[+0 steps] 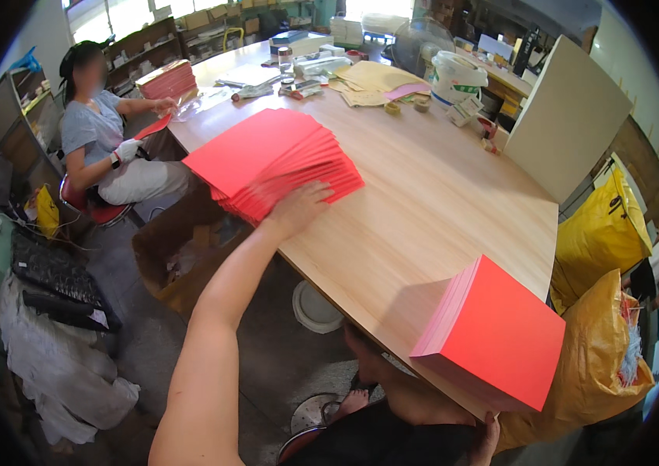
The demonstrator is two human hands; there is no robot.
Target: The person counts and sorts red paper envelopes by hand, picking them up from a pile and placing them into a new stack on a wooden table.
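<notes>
Your left hand [298,206] lies flat with fingers spread on the fanned red sheets [271,159] near the wooden table's [423,210] left edge. Your right hand [487,439] grips the squared red stack [500,334] from below at the table's near right corner, fingers barely showing

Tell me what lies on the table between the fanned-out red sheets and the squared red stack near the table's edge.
Nothing: in the head view, only bare wooden table lies between the fanned red sheets under the left hand and the squared red stack.
</notes>
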